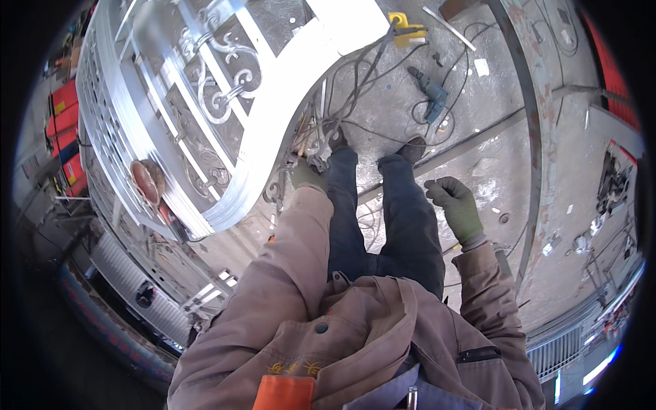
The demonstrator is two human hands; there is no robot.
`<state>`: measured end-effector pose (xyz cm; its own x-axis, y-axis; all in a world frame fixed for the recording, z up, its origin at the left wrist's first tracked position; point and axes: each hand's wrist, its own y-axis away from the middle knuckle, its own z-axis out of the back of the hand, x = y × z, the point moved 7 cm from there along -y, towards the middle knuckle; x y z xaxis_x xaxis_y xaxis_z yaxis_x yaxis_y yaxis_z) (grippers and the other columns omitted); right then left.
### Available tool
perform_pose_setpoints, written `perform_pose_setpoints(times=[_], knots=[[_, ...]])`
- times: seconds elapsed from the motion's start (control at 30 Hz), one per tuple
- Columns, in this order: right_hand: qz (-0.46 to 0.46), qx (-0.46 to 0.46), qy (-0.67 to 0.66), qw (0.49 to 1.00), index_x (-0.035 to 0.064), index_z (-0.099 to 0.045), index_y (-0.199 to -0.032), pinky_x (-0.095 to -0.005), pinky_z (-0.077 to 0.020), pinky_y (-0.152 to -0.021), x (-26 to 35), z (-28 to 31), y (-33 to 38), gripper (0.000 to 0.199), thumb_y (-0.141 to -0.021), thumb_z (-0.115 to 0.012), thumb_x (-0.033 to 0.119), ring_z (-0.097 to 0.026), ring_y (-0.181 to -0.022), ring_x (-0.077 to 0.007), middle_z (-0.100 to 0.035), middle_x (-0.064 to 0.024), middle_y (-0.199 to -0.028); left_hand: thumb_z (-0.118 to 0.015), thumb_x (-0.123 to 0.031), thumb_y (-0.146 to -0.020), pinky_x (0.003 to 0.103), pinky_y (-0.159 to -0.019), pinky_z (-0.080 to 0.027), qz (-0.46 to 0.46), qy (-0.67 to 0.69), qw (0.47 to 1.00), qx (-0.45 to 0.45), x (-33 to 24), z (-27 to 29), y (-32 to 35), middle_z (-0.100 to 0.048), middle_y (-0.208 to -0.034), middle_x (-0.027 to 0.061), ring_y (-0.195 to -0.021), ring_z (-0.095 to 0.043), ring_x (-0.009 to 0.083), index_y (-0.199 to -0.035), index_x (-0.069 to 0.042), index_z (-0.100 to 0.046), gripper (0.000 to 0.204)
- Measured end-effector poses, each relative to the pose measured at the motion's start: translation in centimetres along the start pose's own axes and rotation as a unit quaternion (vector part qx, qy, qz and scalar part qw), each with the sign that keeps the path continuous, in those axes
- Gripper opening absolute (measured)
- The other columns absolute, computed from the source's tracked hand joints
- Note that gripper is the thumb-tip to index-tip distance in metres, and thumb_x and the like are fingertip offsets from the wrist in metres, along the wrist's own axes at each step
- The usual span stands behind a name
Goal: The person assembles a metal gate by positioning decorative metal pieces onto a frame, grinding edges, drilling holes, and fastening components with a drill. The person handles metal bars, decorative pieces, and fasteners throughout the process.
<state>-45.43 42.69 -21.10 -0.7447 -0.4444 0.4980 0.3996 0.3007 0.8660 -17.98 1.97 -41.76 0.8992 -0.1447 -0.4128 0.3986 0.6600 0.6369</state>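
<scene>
I'm seeing left hand (pixel 309 175) gripping scrollwork (pixel 316 152) at gate (pixel 260 137) edge, 11 o'clock; right hand (pixel 456 205) hanging half-open, empty; steadying grip likely needed next.

There are two green-gloved hands, the left hand (pixel 309 175) and the right hand (pixel 456 205). One ornate metal gate (pixel 205 102) lies on the floor. One blue power drill (pixel 429 92) and one yellow tool (pixel 404 27) lie among the cables. Two dark shoes are visible.
</scene>
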Motion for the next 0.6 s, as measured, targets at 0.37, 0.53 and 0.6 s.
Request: perform_pose_setpoints(times=[0.37,0.53,0.6], knots=[[-0.031,0.04,-0.089,0.995,0.002,-0.083,-0.127,-0.0327,-0.058,-0.087,2.3,-18.2,-8.8,0.027,-0.111,-0.084,0.023,-0.071,-0.097,-0.0146,-0.081,-0.0021,-0.109,-0.081,-0.019,-0.115,0.044,-0.117,-0.062,0.217,0.741,0.611,0.175,-15.0,-5.5,15.1,-0.08,-0.137,0.0079,-0.127,-0.076,0.0278,-0.144,-0.005,-0.074,0.033],[-0.005,0.016,-0.215,0.976,0.005,-0.079,-0.116,-0.0351,-0.0587,-0.079,1.4,-20.3,-8.8,0.02,-0.11,-0.08,0.024,-0.073,-0.087,-0.0196,-0.078,-0.006,-0.099,-0.081,-0.022,-0.117,0.038,-0.114,-0.061,0.048,0.451,0.865,0.216,-15.3,1.1,18.2,-0.082,-0.136,0.0103,-0.128,-0.077,0.0227,-0.148,-0.004,-0.074,0.037],[0.032,0.049,-0.228,0.972,0.007,-0.076,-0.112,-0.0405,-0.0604,-0.081,0.8,-20.4,-10.1,0.016,-0.111,-0.074,0.023,-0.073,-0.086,-0.0229,-0.077,-0.0066,-0.1,-0.082,-0.025,-0.117,0.036,-0.111,-0.061,-0.073,0.336,0.922,0.178,-14.2,3.7,21.4,-0.083,-0.136,0.0114,-0.127,-0.077,0.0219,-0.148,-0.003,-0.075,0.039]])
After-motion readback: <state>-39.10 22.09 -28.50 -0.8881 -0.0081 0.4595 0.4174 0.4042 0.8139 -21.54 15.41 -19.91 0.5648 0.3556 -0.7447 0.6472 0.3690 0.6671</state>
